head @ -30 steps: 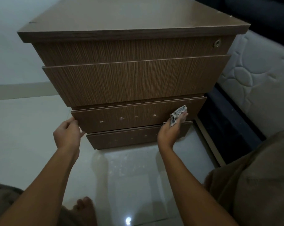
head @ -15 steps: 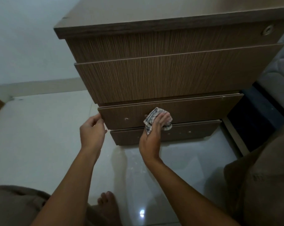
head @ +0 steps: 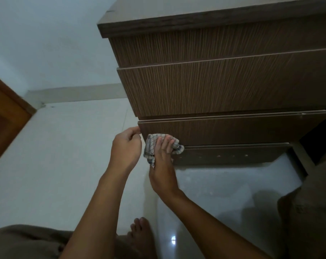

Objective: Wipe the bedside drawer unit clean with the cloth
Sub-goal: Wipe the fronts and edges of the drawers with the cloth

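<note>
The cloth point(head: 152, 146) has swept from the right end to the left end of the third drawer point(head: 233, 130), pressed flat by near-straight fingers of the right hand point(head: 163, 165), while the left hand point(head: 126, 148) still curls on that drawer's left edge, so on the drawer unit point(head: 214, 86) the spotted bottom drawer point(head: 233, 155) probably comes next.

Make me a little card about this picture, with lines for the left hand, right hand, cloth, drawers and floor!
Left hand: fingers curled at the left edge of the third drawer, seemingly holding it
Right hand: straight fingers press the cloth on that drawer's front
Cloth: checked, bunched
Unit: brown wood grain, four fronts; pale specks on the bottom drawer
Floor: pale glossy tiles, a bare foot on it
</note>
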`<state>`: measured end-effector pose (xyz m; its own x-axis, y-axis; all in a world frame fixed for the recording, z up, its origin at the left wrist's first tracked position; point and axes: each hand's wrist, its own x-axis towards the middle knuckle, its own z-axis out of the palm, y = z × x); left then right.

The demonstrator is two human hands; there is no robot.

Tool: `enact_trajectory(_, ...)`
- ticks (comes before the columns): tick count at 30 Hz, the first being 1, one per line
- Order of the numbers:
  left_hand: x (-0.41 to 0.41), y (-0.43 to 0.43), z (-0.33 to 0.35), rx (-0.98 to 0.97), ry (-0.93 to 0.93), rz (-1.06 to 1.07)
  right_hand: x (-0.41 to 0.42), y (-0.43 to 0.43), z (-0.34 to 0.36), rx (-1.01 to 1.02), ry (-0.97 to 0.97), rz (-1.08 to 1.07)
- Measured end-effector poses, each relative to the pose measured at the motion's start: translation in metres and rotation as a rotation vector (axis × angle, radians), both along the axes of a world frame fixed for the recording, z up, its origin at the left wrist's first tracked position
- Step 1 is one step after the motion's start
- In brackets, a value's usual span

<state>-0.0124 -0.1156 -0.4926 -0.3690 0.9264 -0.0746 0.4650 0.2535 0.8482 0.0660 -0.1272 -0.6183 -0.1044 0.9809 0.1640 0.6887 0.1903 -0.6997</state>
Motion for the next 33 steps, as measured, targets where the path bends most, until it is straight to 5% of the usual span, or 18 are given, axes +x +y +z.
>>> enact_trajectory(4,-0.006,0.001,0.002,-0.032,0.037,-0.016,-0.011,-0.005,0.003,-0.107,0.051,0.204)
enact_trajectory(8,-0.006,-0.001,0.005,-0.035,0.037,-0.022,0.002,-0.021,0.003,-0.333,0.356,0.221)
enact_trajectory(15,-0.005,-0.001,0.003,-0.024,0.010,-0.011,-0.006,-0.061,0.008,-0.365,0.842,-0.372)
enact_trajectory(21,-0.002,-0.003,0.005,-0.025,0.013,-0.013,0.029,-0.010,0.033,-0.160,0.946,-0.813)
enact_trajectory(26,-0.004,-0.002,0.003,-0.008,-0.011,-0.017,0.017,0.011,0.050,-0.343,1.019,-0.719)
enact_trajectory(33,-0.007,0.001,-0.003,-0.023,-0.027,-0.038,-0.025,-0.003,0.048,-0.592,0.917,-0.303)
